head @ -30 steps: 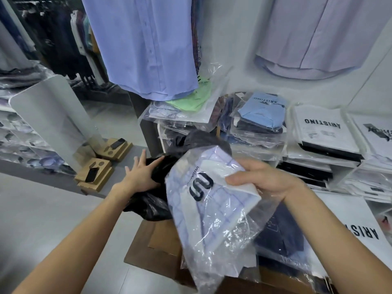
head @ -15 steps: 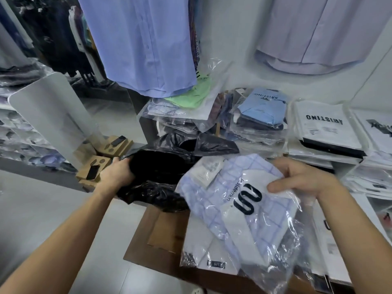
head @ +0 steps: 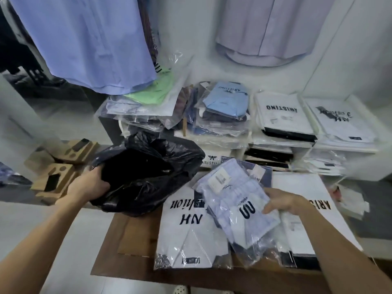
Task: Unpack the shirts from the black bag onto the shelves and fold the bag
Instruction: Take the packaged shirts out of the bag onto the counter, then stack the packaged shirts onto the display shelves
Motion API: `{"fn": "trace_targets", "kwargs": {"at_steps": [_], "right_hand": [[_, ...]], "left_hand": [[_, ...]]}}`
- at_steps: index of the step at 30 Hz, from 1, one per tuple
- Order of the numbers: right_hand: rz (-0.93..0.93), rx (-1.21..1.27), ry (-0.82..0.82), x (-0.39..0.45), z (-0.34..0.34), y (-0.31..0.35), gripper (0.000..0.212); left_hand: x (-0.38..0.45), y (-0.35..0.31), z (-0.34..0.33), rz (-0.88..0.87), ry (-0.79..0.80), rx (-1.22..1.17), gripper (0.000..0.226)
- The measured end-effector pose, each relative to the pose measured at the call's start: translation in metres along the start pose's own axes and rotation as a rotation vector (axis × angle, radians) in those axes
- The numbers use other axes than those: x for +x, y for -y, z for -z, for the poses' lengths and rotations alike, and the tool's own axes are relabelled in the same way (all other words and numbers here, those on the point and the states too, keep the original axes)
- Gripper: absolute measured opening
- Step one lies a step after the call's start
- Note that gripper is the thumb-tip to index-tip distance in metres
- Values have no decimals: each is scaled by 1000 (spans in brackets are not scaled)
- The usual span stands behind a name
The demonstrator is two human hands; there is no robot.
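A crumpled black plastic bag (head: 148, 168) hangs open at the left end of a low wooden shelf (head: 118, 240); my left hand (head: 89, 185) grips its left edge. My right hand (head: 280, 200) holds the right side of a light-blue checked shirt in a clear wrapper (head: 235, 198), which lies tilted on top of other packed shirts on the shelf. Beneath it are a white "NH" shirt pack (head: 188, 236) and a white "ARISTINO" pack (head: 305, 211).
Behind, white shelves (head: 241, 145) carry stacks of wrapped shirts, among them a blue one (head: 227, 100) and white packs (head: 282, 113). Hanging shirts (head: 84, 39) drop from above. Cardboard holders (head: 57, 179) stand at the left by the bag. Grey floor lies below left.
The checked shirt has come out of the bag and moved down and right onto the packs on the wooden shelf. My left hand changed from pressing the bag to gripping its edge.
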State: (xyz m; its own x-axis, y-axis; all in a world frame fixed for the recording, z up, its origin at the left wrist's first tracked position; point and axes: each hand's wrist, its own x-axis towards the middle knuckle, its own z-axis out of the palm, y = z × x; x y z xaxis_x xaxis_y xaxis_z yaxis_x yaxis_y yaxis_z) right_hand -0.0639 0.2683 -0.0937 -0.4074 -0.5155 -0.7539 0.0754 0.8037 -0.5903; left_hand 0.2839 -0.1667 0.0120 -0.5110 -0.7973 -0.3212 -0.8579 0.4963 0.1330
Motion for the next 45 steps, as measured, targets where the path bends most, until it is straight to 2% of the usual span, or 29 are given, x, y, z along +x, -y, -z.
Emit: {"fn": "trace_targets", "kwargs": {"at_steps": [3, 5, 7, 8, 11, 15, 19, 21, 23, 24, 25, 26, 28, 30, 31, 34, 36, 39, 43, 45], "right_hand": [[-50, -91, -86, -7, -4, 18, 63], [25, 35, -210, -8, -11, 33, 45], [128, 144, -326, -2, -20, 41, 45], [166, 196, -343, 1, -25, 43, 45], [276, 414, -402, 9, -36, 37, 25], [229, 566, -504, 13, -42, 5, 27], [140, 389, -554, 15, -46, -18, 33], [113, 297, -632, 17, -44, -15, 30], [95, 215, -713, 18, -43, -10, 30], [85, 207, -737, 18, -43, -7, 32], [65, 215, -754, 19, -44, -6, 34], [39, 240, -770, 20, -46, -6, 36], [-12, 296, -801, 24, -50, -6, 39], [-81, 291, -826, 28, -52, -7, 48], [-111, 286, -823, 29, -52, -6, 53], [-118, 303, -796, 28, -51, -1, 57], [-70, 333, -779, 26, -52, 1, 55], [-46, 348, -713, 24, -47, -5, 47], [-79, 221, -566, 17, -28, -12, 52], [-51, 129, -534, 15, -23, -7, 44]], "left_hand": [[-8, -18, 1, -167, 102, 68, 84], [-14, -29, -1, -240, 134, 109, 81], [-20, -37, -3, -294, 121, 182, 78], [-24, -41, -4, -313, 113, 217, 78], [-32, -48, -1, -314, 96, 292, 75], [-38, -57, 8, -307, 63, 319, 69], [-53, -86, 11, -245, -26, 394, 68], [-65, -108, 9, -371, -193, 371, 65], [-69, -133, -2, -654, -304, 165, 52], [-73, -151, -9, -802, -268, 3, 44], [-77, -171, -19, -904, -162, -130, 37], [-81, -192, -33, -935, -18, -211, 34], [-80, -232, -71, -838, 256, -256, 39], [-73, -262, -113, -585, 472, -206, 55], [-69, -271, -132, -471, 514, -181, 64], [-55, -279, -174, -316, 435, -298, 72], [-49, -276, -184, -291, 392, -422, 77], [-48, -269, -179, -316, 430, -477, 97], [-45, -262, -173, -320, 559, -198, 109], [-44, -265, -171, -348, 484, -123, 102]]}}
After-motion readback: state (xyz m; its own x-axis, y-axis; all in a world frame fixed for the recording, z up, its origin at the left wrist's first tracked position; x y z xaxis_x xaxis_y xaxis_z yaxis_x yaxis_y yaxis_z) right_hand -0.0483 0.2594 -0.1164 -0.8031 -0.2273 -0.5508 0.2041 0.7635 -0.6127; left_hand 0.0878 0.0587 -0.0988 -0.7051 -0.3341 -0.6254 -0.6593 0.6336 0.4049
